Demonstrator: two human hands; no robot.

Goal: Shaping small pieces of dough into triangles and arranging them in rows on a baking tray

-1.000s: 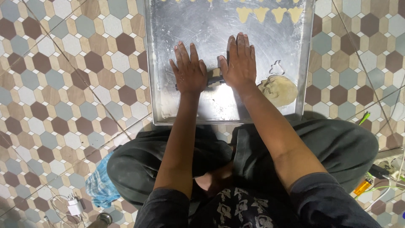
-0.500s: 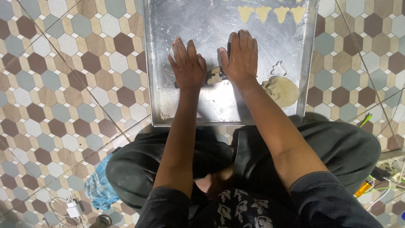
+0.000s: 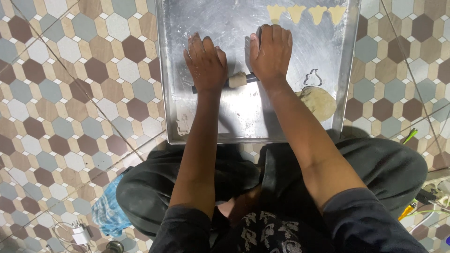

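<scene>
Four cut shapes [image 3: 303,12] are already lying at the tray's [image 3: 164,70] upper right; one dough disc [image 3: 319,102] is waiting at right beside a cutter [image 3: 312,78]. Centre frame, the left hand [image 3: 205,63] and right hand [image 3: 271,52] are pressing flat, fingers spread, on a dark rolling pin [image 3: 251,78] carrying a dough lump [image 3: 237,79] between them.

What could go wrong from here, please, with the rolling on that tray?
1. The dough is a small lump around the thin rod; under the flat left hand and right hand it may stick and wrap rather than flatten.
2. The flat disc and cutter lie close by the right wrist, which might smear or knock them.
</scene>
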